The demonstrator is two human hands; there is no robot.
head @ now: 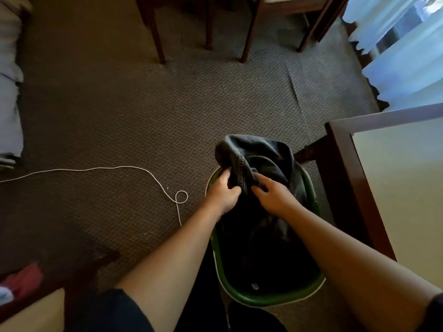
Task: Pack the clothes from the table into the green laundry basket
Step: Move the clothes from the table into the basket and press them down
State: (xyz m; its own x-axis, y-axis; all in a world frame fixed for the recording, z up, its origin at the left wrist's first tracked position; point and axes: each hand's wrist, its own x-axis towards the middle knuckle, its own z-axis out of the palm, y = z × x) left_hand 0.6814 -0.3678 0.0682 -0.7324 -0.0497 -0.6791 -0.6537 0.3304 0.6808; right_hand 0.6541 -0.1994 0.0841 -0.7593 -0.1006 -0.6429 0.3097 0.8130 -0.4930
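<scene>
Over green basket [263,299], dark garment [259,154] bunched btwn L hand [223,192] & R hand [275,197] fingers.

White cord [134,170] looped on brown carpet [107,111], dark chair legs [157,37], pale curtains [405,56], red cloth [26,279]

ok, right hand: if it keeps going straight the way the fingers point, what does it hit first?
The right hand points up-left into the dark garment it already grips with the left hand, so more of that cloth comes first. Beyond it probably the green basket far rim, then carpet; depth is unclear.
</scene>
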